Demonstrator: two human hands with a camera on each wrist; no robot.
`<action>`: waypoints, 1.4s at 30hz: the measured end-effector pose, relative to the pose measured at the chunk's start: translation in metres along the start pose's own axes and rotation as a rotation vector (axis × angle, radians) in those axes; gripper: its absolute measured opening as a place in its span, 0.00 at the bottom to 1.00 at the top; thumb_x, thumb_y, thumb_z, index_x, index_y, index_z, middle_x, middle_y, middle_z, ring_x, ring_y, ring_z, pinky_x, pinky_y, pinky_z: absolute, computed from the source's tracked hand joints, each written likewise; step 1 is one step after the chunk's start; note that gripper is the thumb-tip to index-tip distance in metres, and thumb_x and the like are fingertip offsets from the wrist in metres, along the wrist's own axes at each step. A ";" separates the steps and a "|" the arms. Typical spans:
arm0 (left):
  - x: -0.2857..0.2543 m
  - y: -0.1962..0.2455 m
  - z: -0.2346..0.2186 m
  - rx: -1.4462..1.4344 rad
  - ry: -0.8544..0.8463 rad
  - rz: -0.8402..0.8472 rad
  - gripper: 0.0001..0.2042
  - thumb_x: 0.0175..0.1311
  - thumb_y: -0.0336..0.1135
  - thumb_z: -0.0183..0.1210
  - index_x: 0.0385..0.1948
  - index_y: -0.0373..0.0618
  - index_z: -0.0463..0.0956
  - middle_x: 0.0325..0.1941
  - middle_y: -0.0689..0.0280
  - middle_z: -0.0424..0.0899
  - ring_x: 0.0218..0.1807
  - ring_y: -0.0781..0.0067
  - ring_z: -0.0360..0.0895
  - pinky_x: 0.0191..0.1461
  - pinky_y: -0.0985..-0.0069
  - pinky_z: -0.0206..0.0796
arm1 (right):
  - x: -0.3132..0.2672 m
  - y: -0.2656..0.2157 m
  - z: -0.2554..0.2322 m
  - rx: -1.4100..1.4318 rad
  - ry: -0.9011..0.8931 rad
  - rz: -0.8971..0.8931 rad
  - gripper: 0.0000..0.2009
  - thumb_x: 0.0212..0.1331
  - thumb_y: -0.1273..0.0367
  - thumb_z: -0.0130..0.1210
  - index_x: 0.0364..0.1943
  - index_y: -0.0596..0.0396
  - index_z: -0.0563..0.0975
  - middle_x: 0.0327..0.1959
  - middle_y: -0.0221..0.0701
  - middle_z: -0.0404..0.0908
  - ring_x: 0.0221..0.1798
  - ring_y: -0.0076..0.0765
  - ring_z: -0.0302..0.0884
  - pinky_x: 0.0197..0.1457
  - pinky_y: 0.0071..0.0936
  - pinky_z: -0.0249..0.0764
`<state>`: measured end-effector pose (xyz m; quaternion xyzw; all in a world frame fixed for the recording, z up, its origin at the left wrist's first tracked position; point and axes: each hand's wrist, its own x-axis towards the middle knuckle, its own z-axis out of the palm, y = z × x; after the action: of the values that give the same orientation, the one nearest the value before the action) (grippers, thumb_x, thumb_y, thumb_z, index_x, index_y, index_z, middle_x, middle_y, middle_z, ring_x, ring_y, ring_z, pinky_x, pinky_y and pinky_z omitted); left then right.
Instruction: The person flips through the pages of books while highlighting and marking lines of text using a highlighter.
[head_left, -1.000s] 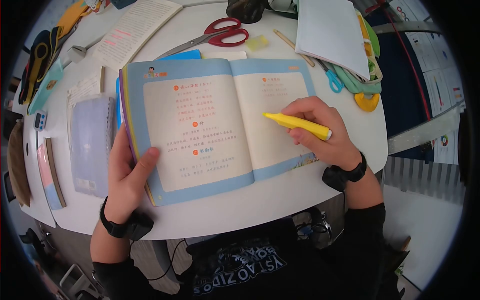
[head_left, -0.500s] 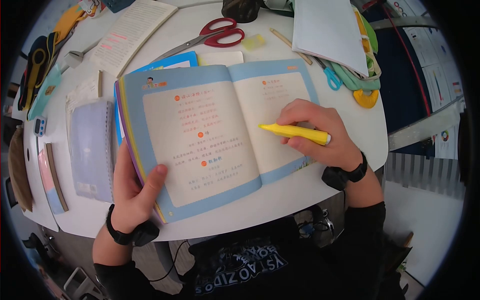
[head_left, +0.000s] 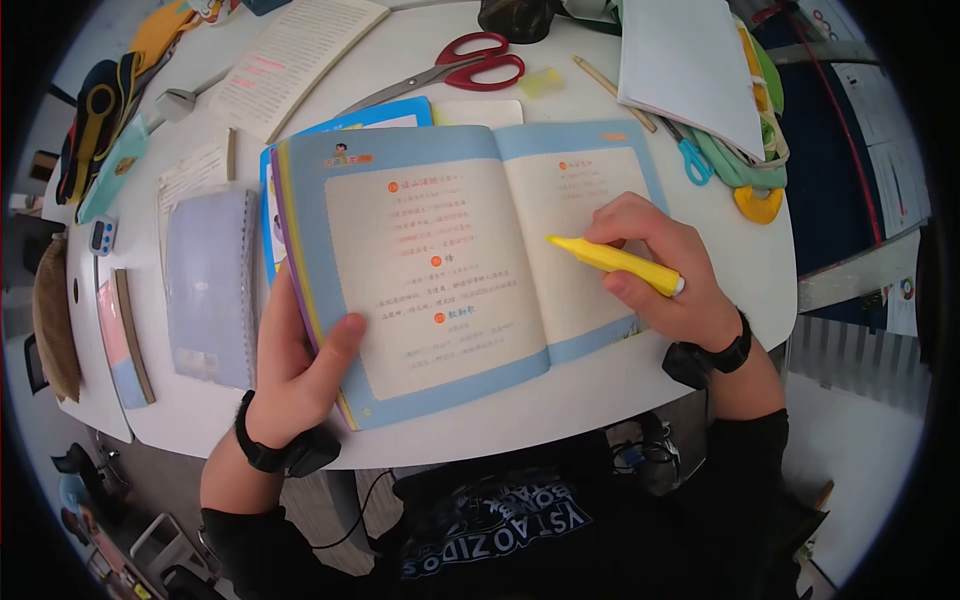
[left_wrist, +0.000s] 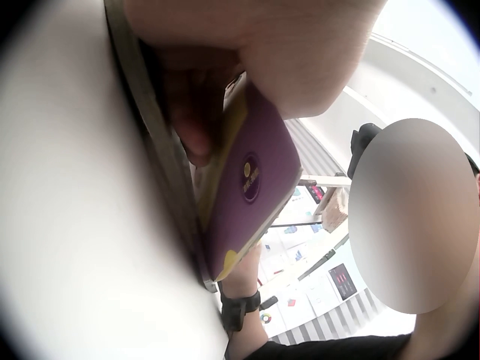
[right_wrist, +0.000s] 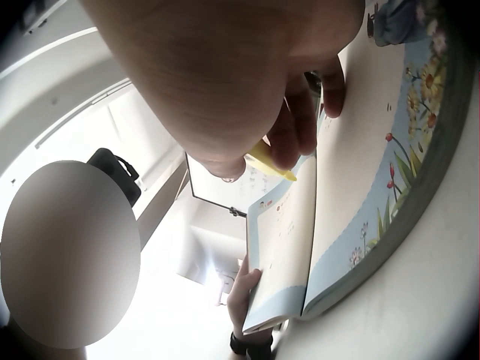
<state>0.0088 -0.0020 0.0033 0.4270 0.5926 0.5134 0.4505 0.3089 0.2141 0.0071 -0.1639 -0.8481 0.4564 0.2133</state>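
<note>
An open book (head_left: 450, 395) with blue-bordered pages and printed text lies before me in the head view. My left hand (head_left: 305, 365) grips its left edge, the thumb over the page margin and the other fingers behind. The purple back cover (left_wrist: 259, 154) shows in the left wrist view, that half raised from the table. With bent fingers my right hand (head_left: 665, 265) holds a yellow highlighter (head_left: 625, 265) over the right page. The highlighter's yellow end points left, near the book's centre fold, and its pale end points right.
Beyond the book lie red-handled scissors (head_left: 480, 65), a yellow translucent block (head_left: 542, 82) and a printed booklet (head_left: 300, 60). White paper (head_left: 690, 75) overlaps a green pouch (head_left: 745, 165) at the right, beside blue-handled scissors (head_left: 692, 165). A pale spiral notebook (head_left: 212, 290) lies left.
The head view has shifted a little. The book's left half dipped toward my body and then rose partway, with my left hand on it. The right hand keeps the highlighter over the right page.
</note>
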 end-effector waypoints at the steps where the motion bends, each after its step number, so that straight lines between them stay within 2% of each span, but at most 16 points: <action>1: 0.001 -0.001 0.000 -0.027 0.004 0.019 0.32 0.75 0.26 0.54 0.77 0.33 0.51 0.71 0.53 0.72 0.71 0.66 0.70 0.73 0.66 0.63 | 0.000 -0.001 0.000 0.008 0.011 0.019 0.12 0.65 0.72 0.65 0.50 0.56 0.80 0.46 0.35 0.82 0.47 0.36 0.80 0.54 0.28 0.74; 8: 0.000 -0.006 0.000 -0.032 -0.020 0.046 0.32 0.76 0.28 0.54 0.77 0.32 0.51 0.72 0.53 0.72 0.71 0.67 0.69 0.74 0.67 0.62 | -0.002 0.002 -0.003 -0.070 -0.071 -0.011 0.14 0.66 0.69 0.65 0.53 0.57 0.79 0.46 0.35 0.81 0.47 0.37 0.79 0.54 0.28 0.74; 11: -0.001 -0.005 -0.004 -0.035 -0.048 0.018 0.30 0.77 0.30 0.55 0.76 0.31 0.54 0.70 0.53 0.74 0.70 0.67 0.71 0.72 0.67 0.63 | -0.001 0.005 0.000 0.011 0.020 -0.004 0.16 0.69 0.67 0.64 0.56 0.56 0.78 0.46 0.35 0.81 0.46 0.37 0.80 0.53 0.28 0.74; 14: -0.002 0.004 -0.006 -0.010 -0.146 -0.038 0.28 0.78 0.31 0.55 0.74 0.31 0.57 0.68 0.54 0.76 0.68 0.67 0.72 0.71 0.67 0.65 | 0.003 0.008 -0.005 -0.064 0.045 -0.040 0.17 0.73 0.65 0.61 0.61 0.54 0.78 0.45 0.35 0.83 0.45 0.36 0.82 0.53 0.28 0.75; 15: -0.001 0.007 -0.007 0.017 -0.211 -0.069 0.27 0.78 0.32 0.55 0.74 0.32 0.58 0.67 0.54 0.77 0.67 0.66 0.73 0.70 0.67 0.65 | 0.003 0.005 -0.006 -0.069 0.050 -0.047 0.17 0.73 0.65 0.61 0.61 0.54 0.78 0.45 0.35 0.83 0.45 0.36 0.82 0.53 0.28 0.75; 18: -0.003 0.003 -0.003 0.006 -0.223 -0.016 0.27 0.79 0.33 0.55 0.73 0.32 0.59 0.67 0.54 0.77 0.67 0.66 0.73 0.70 0.67 0.65 | 0.006 0.002 -0.007 -0.107 0.029 0.040 0.18 0.72 0.64 0.62 0.61 0.53 0.79 0.45 0.35 0.84 0.47 0.38 0.83 0.54 0.29 0.76; 20: -0.003 0.007 0.000 -0.032 -0.233 -0.060 0.27 0.79 0.33 0.55 0.73 0.32 0.59 0.67 0.54 0.77 0.68 0.66 0.73 0.71 0.67 0.65 | 0.004 0.004 -0.006 -0.181 0.037 -0.031 0.19 0.70 0.63 0.63 0.62 0.52 0.79 0.46 0.35 0.85 0.49 0.39 0.83 0.56 0.30 0.77; 22: -0.005 0.006 0.001 -0.069 -0.245 -0.107 0.27 0.79 0.32 0.54 0.73 0.32 0.59 0.67 0.54 0.77 0.68 0.66 0.72 0.71 0.66 0.64 | 0.003 0.003 -0.006 -0.164 0.020 -0.022 0.20 0.69 0.63 0.63 0.62 0.52 0.79 0.46 0.35 0.86 0.49 0.39 0.83 0.56 0.31 0.77; 24: -0.005 0.003 -0.001 -0.018 -0.337 -0.046 0.27 0.79 0.31 0.54 0.74 0.32 0.57 0.69 0.54 0.75 0.70 0.66 0.70 0.73 0.66 0.63 | 0.002 0.001 -0.006 -0.153 0.018 -0.020 0.21 0.69 0.63 0.64 0.63 0.51 0.79 0.46 0.34 0.86 0.49 0.39 0.84 0.57 0.32 0.77; 29: -0.004 0.000 0.002 -0.013 -0.346 -0.044 0.28 0.78 0.29 0.54 0.75 0.32 0.55 0.71 0.54 0.73 0.71 0.66 0.69 0.73 0.66 0.63 | 0.005 -0.013 -0.004 -0.095 -0.133 -0.161 0.23 0.65 0.67 0.67 0.64 0.48 0.79 0.43 0.29 0.88 0.48 0.40 0.84 0.59 0.35 0.77; 31: -0.003 -0.002 0.002 -0.039 -0.331 -0.063 0.29 0.78 0.28 0.55 0.76 0.32 0.54 0.71 0.54 0.73 0.71 0.66 0.69 0.74 0.66 0.62 | 0.006 -0.013 -0.004 -0.099 -0.150 -0.131 0.24 0.64 0.70 0.67 0.65 0.47 0.79 0.43 0.29 0.88 0.48 0.43 0.84 0.60 0.38 0.77; 33: -0.006 -0.002 0.001 -0.109 -0.338 -0.114 0.29 0.77 0.27 0.55 0.76 0.33 0.55 0.71 0.54 0.73 0.72 0.67 0.69 0.73 0.66 0.63 | 0.004 -0.010 -0.001 -0.079 -0.184 0.008 0.16 0.68 0.63 0.64 0.57 0.50 0.81 0.44 0.34 0.90 0.51 0.47 0.85 0.69 0.45 0.73; 34: -0.006 -0.004 0.005 -0.130 -0.344 -0.120 0.29 0.77 0.27 0.55 0.76 0.33 0.55 0.71 0.54 0.73 0.72 0.67 0.69 0.73 0.66 0.63 | 0.001 -0.008 -0.002 -0.085 -0.195 0.027 0.16 0.68 0.63 0.64 0.57 0.50 0.81 0.44 0.34 0.90 0.51 0.47 0.85 0.69 0.45 0.73; 36: 0.000 0.000 0.003 -0.146 -0.488 -0.109 0.30 0.76 0.27 0.56 0.76 0.33 0.56 0.72 0.54 0.73 0.72 0.67 0.70 0.72 0.66 0.65 | 0.003 -0.008 -0.003 -0.144 -0.194 -0.108 0.24 0.62 0.75 0.66 0.64 0.46 0.80 0.44 0.31 0.88 0.50 0.44 0.85 0.59 0.39 0.79; 39: -0.001 0.001 -0.003 -0.084 -0.547 -0.180 0.30 0.76 0.26 0.56 0.76 0.34 0.57 0.73 0.54 0.73 0.72 0.67 0.71 0.72 0.66 0.66 | 0.002 -0.009 -0.002 -0.096 -0.172 -0.063 0.25 0.62 0.77 0.65 0.64 0.47 0.80 0.45 0.32 0.87 0.49 0.42 0.84 0.58 0.38 0.80; 42: -0.006 0.001 0.000 -0.161 -0.459 -0.213 0.30 0.75 0.25 0.55 0.76 0.34 0.56 0.73 0.54 0.74 0.72 0.66 0.71 0.72 0.66 0.67 | 0.005 -0.011 -0.005 -0.047 -0.167 0.026 0.24 0.64 0.77 0.63 0.65 0.47 0.79 0.47 0.34 0.85 0.49 0.42 0.82 0.57 0.38 0.79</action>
<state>0.0101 -0.0074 0.0044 0.4303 0.4738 0.3982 0.6571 0.3065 0.2139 0.0199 -0.1413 -0.8712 0.4512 0.1318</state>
